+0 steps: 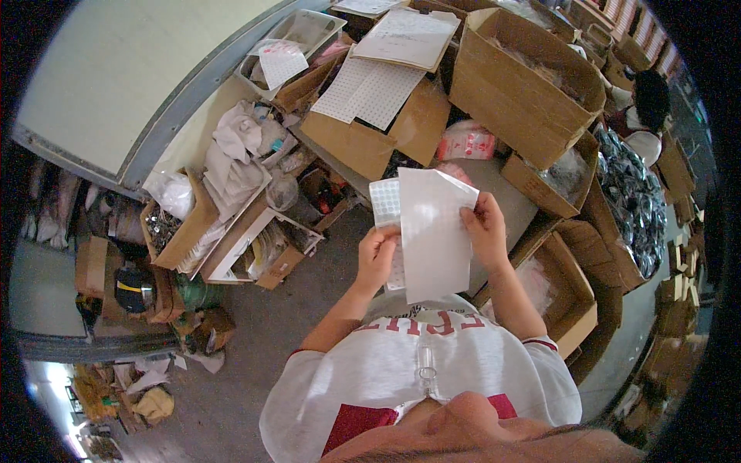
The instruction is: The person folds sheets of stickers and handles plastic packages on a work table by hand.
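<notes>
In front of my chest I hold up a plain whitish sheet (436, 231) with a slanted upper right corner. My right hand (488, 231) pinches its right edge between thumb and fingers. Partly behind it is a sheet of small round stickers (385, 202), showing along the left side. My left hand (377, 256) is closed on the left edge of the sticker sheet; whether it also grips the plain sheet I cannot tell. Just beyond the sheets lies a clear bag with red print (468, 142), and another reddish bag shows partly behind their upper right edge.
Dotted sheets (367, 89) and a stack of papers (409, 37) lie on cardboard at the far side. A large open carton (513, 89) stands to the right, near a box of dark wrapped items (629, 204). Crumpled paper (235, 135) fills the left. Another person (647, 116) is far right.
</notes>
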Available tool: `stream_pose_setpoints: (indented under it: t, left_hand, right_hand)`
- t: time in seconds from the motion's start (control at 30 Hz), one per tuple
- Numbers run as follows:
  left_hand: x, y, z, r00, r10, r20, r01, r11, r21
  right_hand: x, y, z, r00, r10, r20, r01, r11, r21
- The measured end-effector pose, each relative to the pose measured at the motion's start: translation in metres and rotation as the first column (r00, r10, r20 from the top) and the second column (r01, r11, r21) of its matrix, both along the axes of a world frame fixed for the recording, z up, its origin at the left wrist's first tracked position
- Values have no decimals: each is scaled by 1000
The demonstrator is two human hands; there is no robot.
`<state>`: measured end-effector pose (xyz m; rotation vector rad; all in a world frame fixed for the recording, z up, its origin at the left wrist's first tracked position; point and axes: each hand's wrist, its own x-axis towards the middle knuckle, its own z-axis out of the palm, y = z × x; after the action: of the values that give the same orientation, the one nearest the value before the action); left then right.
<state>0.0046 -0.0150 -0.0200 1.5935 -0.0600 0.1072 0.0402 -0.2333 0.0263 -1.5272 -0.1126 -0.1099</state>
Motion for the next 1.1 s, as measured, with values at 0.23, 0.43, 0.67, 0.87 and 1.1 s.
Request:
stream_pose_setpoints:
  t: [0.23, 0.43, 0.67, 0.87, 1.1]
  left_hand:
    - [1, -3, 25, 993, -82, -82, 97, 974, 207]
    - [5, 5, 38, 949, -195, -247, 159, 975, -156]
    - [2, 6, 40, 917, -226, -330, 211, 974, -81]
    - [0, 5, 34, 993, -93, 72, 82, 987, 136]
    - [8, 23, 8, 991, 28, 134, -18, 997, -76]
  right_hand:
    - [-13, -2, -1, 980, 126, -157, -140, 986, -85]
    - [-15, -14, 3, 893, 314, 323, -138, 873, -468]
    - [-29, -19, 3, 842, 363, 400, -140, 862, -488]
    - [-39, -19, 16, 959, 272, -80, -280, 953, -113]
    - [-23, -35, 15, 991, 137, 2, -136, 986, -97]
